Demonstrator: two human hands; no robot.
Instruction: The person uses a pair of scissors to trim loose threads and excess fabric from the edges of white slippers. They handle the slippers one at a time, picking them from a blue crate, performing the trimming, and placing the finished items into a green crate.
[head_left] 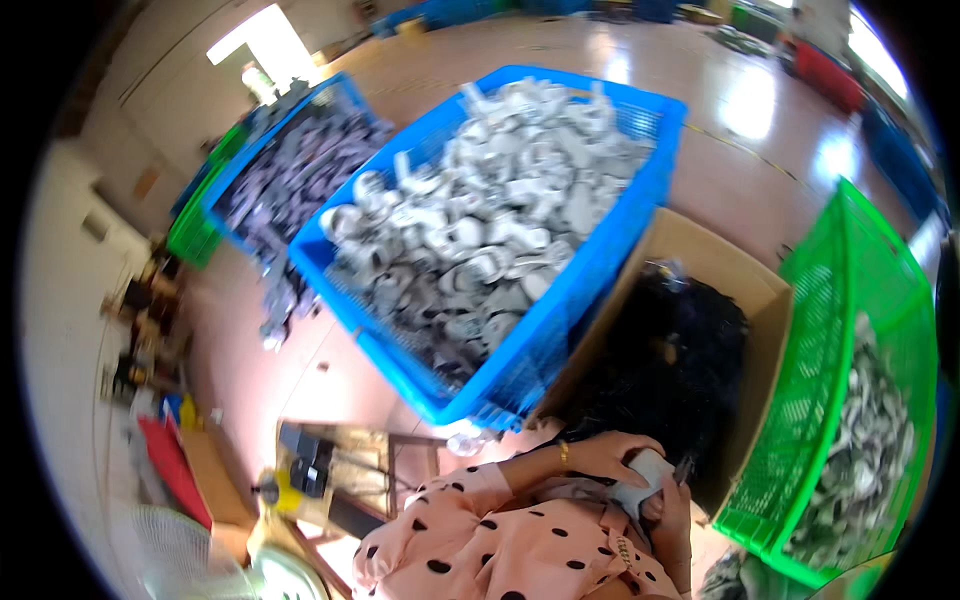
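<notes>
Close to my body, my left hand [605, 458] is bent around a small light grey sock [650, 474]. On its other side, my right hand [672, 515] grips the lower part of the same sock. Both hands are over the near edge of a cardboard box [768, 335], which holds a heap of dark, black-looking pieces [650, 370]. Ahead stands a large blue basket [612, 268] heaped with white and grey socks [500, 220].
At the right, a green basket [800, 400] holds grey-white pieces. Farther left stands a blue crate [232, 232] of purple-grey pieces, beside a green crate [195, 243]. A wooden stand [355, 465] with a black device and a fan [175, 540] are at the lower left.
</notes>
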